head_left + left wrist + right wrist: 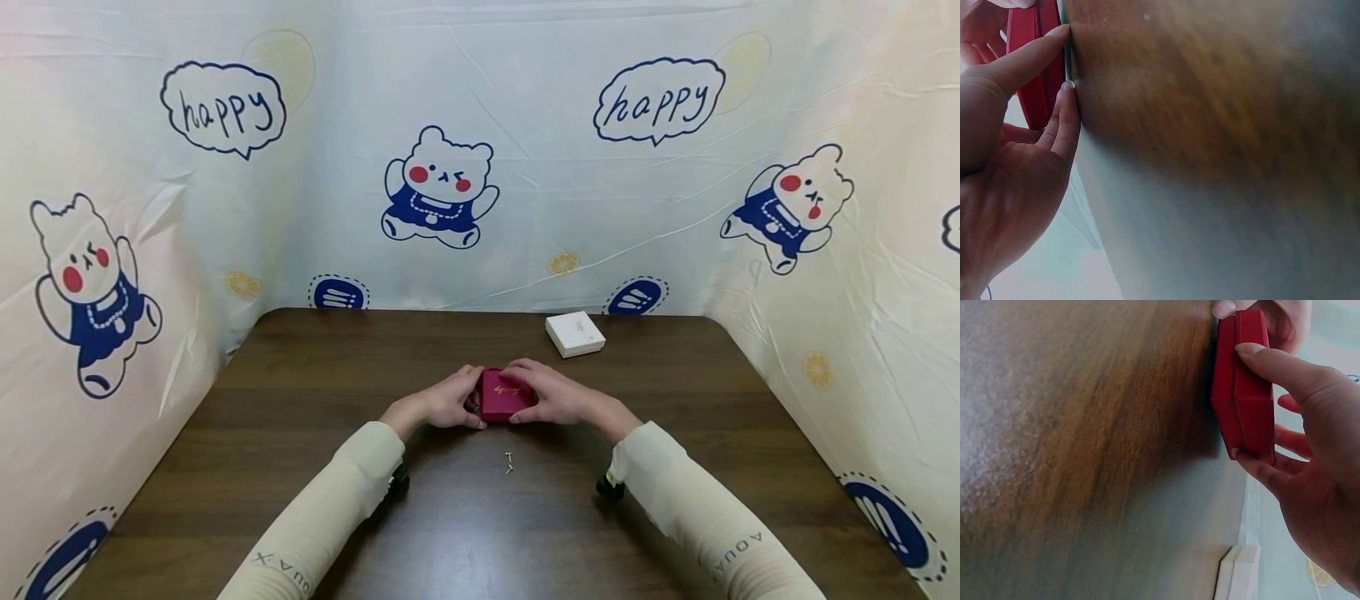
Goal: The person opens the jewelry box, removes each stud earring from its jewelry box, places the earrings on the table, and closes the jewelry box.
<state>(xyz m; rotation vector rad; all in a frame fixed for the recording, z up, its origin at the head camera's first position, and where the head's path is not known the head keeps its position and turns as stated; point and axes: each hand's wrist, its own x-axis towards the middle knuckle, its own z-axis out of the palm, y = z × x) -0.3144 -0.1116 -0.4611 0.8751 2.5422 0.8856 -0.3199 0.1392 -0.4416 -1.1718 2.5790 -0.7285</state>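
Observation:
A red jewelry box (pixel 501 397) with gold lettering on its lid sits on the table between both hands. The lid is down, and its seam shows along the side of the box (pixel 1242 381) in the right wrist view. My left hand (pixel 452 398) holds the box's left side, thumb at the near corner and fingers toward the back. From the right, my right hand (pixel 555 393) grips it, with the thumb (pixel 1266 356) on the front and fingers at the far side. Nearer me lie small silvery pieces (pixel 509 462), too small to identify surely.
A white box (pixel 575 334) stands toward the back right of the dark wooden table (pixel 337 350). Behind and along both sides hangs a pale printed curtain (pixel 525 208) with cartoon bears.

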